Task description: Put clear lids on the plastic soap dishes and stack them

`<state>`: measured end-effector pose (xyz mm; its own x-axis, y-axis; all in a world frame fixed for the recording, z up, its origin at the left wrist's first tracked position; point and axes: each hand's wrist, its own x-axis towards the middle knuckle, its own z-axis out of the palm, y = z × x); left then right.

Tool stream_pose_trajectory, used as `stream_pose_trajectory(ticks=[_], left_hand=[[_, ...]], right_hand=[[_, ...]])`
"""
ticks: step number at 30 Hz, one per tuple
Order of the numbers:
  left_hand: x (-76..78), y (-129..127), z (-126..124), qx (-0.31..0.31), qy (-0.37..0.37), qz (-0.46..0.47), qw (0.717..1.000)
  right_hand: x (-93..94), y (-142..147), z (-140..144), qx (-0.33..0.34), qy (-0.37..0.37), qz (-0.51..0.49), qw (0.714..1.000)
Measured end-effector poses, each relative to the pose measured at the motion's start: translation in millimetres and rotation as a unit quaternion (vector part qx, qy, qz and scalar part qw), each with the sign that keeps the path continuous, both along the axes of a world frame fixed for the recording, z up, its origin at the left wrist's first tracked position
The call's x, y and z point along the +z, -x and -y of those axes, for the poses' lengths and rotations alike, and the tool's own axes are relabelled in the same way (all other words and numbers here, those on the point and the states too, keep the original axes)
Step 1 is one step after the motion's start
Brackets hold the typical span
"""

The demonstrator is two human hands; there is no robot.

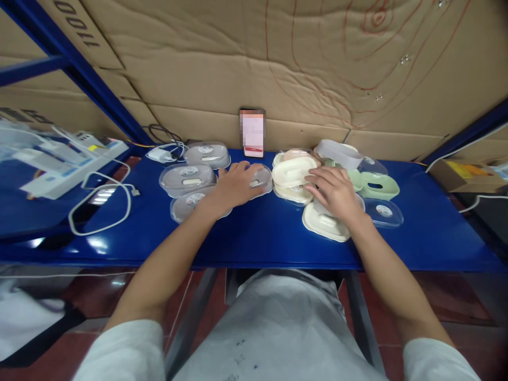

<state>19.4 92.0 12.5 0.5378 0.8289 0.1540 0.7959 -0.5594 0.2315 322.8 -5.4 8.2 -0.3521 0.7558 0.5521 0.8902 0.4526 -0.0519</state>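
The left hand (237, 185) lies palm down with its fingers spread loosely over a clear plastic lid (260, 177), fingertips resting on its top rather than closed around it. The right hand (336, 191) is likewise flat and open, fingers extended toward the left, pressing on a cream soap-dish tray (324, 223) and touching the edge of the cream stack (294, 174) beside it; neither hand is clenched on anything. Taking the phone (252, 133) propped against the cardboard wall as landmark, the lid under the left hand sits just in front of it, and the cream stack lies in front and slightly right. Left of the phone lie three more clear lids (187, 179), and beyond them a white cable (102, 209) loops on the blue table (254, 238). Right of the phone, past the right hand, sit a pale green tray (379, 185) and another clear lid (384, 212), with a white band (339, 152) resting on top of the pile.
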Motion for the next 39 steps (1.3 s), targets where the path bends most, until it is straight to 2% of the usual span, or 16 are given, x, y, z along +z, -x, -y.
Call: stream_pose_trajectory(ticks=[2,5,10,13,16,22,26,32,39], left_hand=[[2.5,2,-4,0.004,0.012,0.020,1.000],[4.8,4,-7,0.021,0.019,0.032,0.999],[1.7,4,-4,0.029,0.030,-0.017,0.999],[0.8,3,-3,0.031,0.030,-0.018,0.999],[2.7,2,-4,0.034,0.029,-0.013,0.999],[8.5,6,-11,0.065,0.028,0.003,0.997],[11.7,8,-14,0.073,0.039,0.019,0.996],[12.9,6,-12,0.066,0.059,0.027,0.996],[11.4,5,-7,0.042,0.064,0.010,0.997]], right_hand=[[3.2,5,3,0.001,-0.013,0.006,1.000],[3.1,23,10,0.041,-0.007,0.029,0.999],[-6.9,56,21,0.137,0.033,0.062,0.988],[-14.1,66,19,0.159,0.051,0.075,0.983],[-20.9,78,7,0.153,0.064,0.091,0.982],[-30.6,119,-38,0.131,0.123,0.077,0.981],[-32.3,128,-47,0.136,0.150,0.067,0.977],[-19.4,121,-39,0.180,0.166,0.062,0.967],[18.5,98,-5,0.227,0.178,0.034,0.957]])
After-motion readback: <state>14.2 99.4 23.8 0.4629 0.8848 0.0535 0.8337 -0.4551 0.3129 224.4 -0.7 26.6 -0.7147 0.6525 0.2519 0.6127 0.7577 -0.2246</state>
